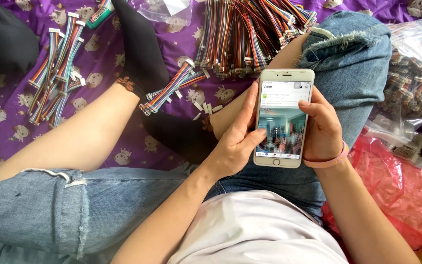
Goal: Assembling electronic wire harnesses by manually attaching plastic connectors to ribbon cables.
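A white smartphone [283, 117] with a lit screen is held upright over my lap. My left hand [235, 144] grips its left edge, thumb resting on the screen. My right hand [322, 129], with a pink band on the wrist, wraps the right edge, thumb on the screen's upper right. I sit cross-legged in rolled blue jeans and black socks on a purple patterned cloth [20, 112].
Bundles of rainbow ribbon cables [57, 68] lie at the left, a few [172, 88] by my foot, a big heap [250, 34] behind the phone. A clear bag of cables [411, 73] and a red plastic bag [401, 190] sit on the right.
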